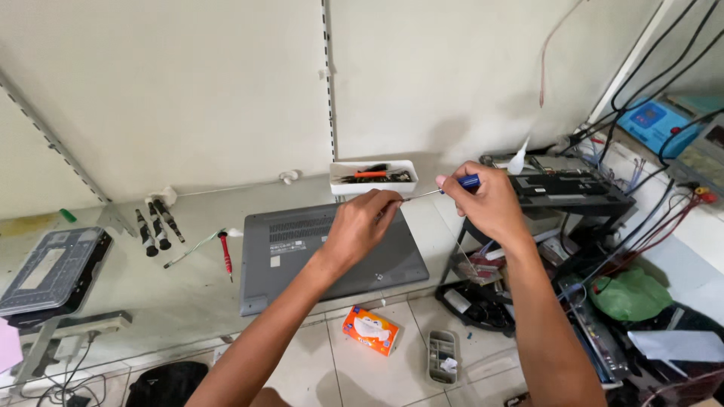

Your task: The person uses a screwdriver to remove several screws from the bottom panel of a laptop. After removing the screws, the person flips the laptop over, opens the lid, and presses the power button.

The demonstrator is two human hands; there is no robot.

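A screwdriver (445, 188) is held level above the tabletop (188, 286), its long axis running left to right between the two hands. Its blue handle is gripped in the closed fingers of the right hand (490, 203); the thin shaft is pointed toward the left hand (362, 226), whose fingers (388, 202) are pinched shut at the tip. Whether a bit or screw is pinched there cannot be told. A grey laptop (324, 252) is lying base-up just below the left hand, which is the nearer to it. A white tray (373, 177) of tools is set just behind, and a red screwdriver (225, 252) is left well apart.
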